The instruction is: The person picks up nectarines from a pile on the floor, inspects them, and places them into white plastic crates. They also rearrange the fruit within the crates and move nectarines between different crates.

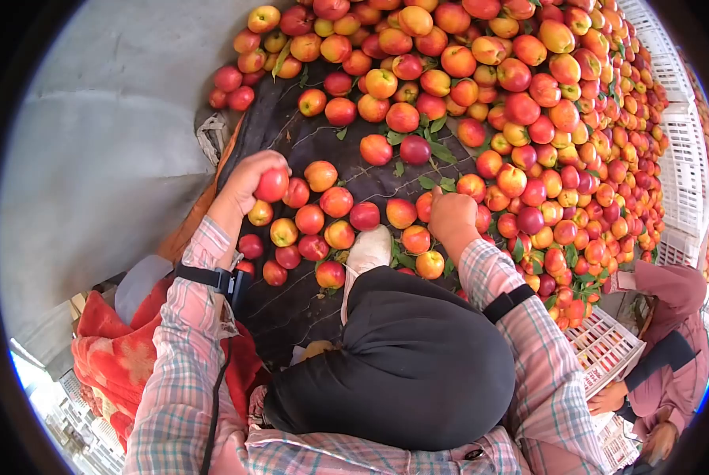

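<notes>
Over dark sheeting (279,321), left hand (252,176) grips 1 red fruit (273,185); right hand (455,218), opening hidden, beside the pile (533,192).

Red characters stand on the outer wall of the white plastic crate (622,348), near its lower edge, too small to read.

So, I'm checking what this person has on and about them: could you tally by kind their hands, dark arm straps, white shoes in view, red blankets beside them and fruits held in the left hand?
Hands: 2 (left hand, right hand)
Dark arm straps: 2
White shoe: 1
Red blanket: 1
Held fruit: 1
Total: 7
</notes>
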The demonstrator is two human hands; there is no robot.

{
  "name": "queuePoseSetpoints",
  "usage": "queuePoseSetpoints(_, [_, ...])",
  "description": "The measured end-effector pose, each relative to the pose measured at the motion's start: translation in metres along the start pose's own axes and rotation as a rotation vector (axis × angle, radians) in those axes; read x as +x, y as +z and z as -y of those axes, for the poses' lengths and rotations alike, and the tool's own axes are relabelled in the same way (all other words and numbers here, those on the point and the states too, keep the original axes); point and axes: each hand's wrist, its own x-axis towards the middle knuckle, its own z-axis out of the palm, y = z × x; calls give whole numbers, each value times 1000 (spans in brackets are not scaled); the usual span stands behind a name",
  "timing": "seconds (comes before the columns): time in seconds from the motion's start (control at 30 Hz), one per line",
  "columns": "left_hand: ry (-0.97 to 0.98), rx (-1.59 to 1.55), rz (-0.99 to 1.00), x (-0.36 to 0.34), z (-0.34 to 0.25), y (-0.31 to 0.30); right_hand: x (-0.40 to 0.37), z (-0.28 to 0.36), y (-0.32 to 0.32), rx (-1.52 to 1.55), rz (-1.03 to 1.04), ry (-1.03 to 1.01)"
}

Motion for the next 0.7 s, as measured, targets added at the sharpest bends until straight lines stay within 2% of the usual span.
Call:
queuePoseSetpoints(0.07, [24, 355, -47, 5, 14, 5, 0, 1, -2, -40, -10, 7])
queuePoseSetpoints(0.1, [14, 356, -46, 7, 13, 10, -3, 2, -3, -84, -19, 14])
queuePoseSetpoints(0.17, [43, 1037, -98, 13, 3, 24, -8, -5, -2, -43, -21, -25])
queuePoseSetpoints(0.2, [23, 1255, -127, 17, -2, 32, -14, -8, -8, -15, -99, -82])
queuePoseSetpoints(0.23, [26, 1251, -126, 16, -8, 43, -17, -10, -11, 14, -179, -141])
queuePoseSetpoints(0.3, [-24, 1526, -234, 11, -18, 57, -13, -8, -3, -11, -176, -151])
queuePoseSetpoints(0.33, [-27, 1526, -235, 12, -22, 54, -11, -6, 0, -49, -173, -149])
queuePoseSetpoints(0.4, [-296, 1617, 12, 19, -36, 39, -11, -7, 2, -81, -177, -150])
queuePoseSetpoints(0.43, [-294, 1624, 6, 21, -36, 26, -12, -12, -2, 75, -199, -131])
queuePoseSetpoints(0.47, [-296, 1572, 112, 24, -31, 8, -15, -20, -5, 228, -217, -109])
queuePoseSetpoints(0.5, [-300, 1514, 218, 25, -24, -8, -20, -27, -9, 228, -218, -110])
queuePoseSetpoints(0.53, [-303, 1373, 208, 22, -18, -18, -26, -36, -15, 468, -201, -26])
queuePoseSetpoints(0.57, [-306, 1371, 208, 22, -4, -21, -32, -43, -19, 707, -181, 60])
queuePoseSetpoints(0.6, [-233, 1310, 162, 22, 11, -23, -37, -49, -21, 815, -134, 76])
queuePoseSetpoints(0.63, [-159, 1247, 114, 16, 15, -19, -41, -48, -16, 813, -138, 71])
queuePoseSetpoints(0.7, [-195, 1247, -25, 16, 33, 3, -51, -46, 2, 669, -105, 80])
